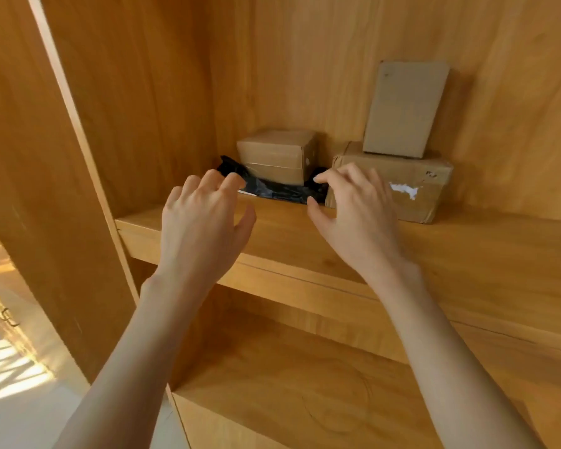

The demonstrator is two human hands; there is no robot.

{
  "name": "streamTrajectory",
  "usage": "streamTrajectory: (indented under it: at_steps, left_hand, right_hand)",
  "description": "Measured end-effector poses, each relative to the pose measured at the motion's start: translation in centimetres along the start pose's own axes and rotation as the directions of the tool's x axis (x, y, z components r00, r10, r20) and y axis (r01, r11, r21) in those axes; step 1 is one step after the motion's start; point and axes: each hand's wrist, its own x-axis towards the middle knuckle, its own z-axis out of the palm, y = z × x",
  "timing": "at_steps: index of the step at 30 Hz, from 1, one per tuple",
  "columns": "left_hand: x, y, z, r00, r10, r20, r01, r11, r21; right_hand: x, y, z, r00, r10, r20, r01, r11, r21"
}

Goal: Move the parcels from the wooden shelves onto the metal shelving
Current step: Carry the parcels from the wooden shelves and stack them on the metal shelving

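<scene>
Parcels all on the wooden shelf (pixel 305 241), four visible; metal shelving not in view, so I judge none of these moved yet. My left hand (pixel 201 222) and right hand (pixel 353 215) reach in side by side, fingers loosely spread and half-curled, grasping nothing.

Just beyond the fingertips of both hands: a black plastic mailer bag (pixel 272 189) lying flat, with a small taped cardboard box (pixel 276 155) sitting on it. Left fingertips look to be at the bag's left end, right fingertips at its right end; I cannot tell whether they touch it.

Partly behind the right fingers and out to their right: a wide cardboard box with a torn white label (pixel 428 189). On it, a tall cardboard box (pixel 402 108) stands tilted back toward the rear panel.

Judgement: step in hand is picking up the bag-and-box pair. Four carries or fewer remain here.
</scene>
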Motion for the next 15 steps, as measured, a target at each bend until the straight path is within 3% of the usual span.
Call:
streamTrajectory:
  at_steps: [8,15]
  left_hand:
    - [6.1,-6.4,4.9,0.994,0.107,-0.035,-0.11,0.989,-0.101]
    - [8.6,-9.2,8.3,0.99,0.133,-0.056,-0.141,0.975,-0.17]
  right_hand:
    - [9.1,-2.4,4.8,0.983,0.068,0.171,-0.036,0.982,-0.185]
    - [15.7,-1.8,7.9,0.914,0.141,0.381,-0.062,0.975,-0.212]
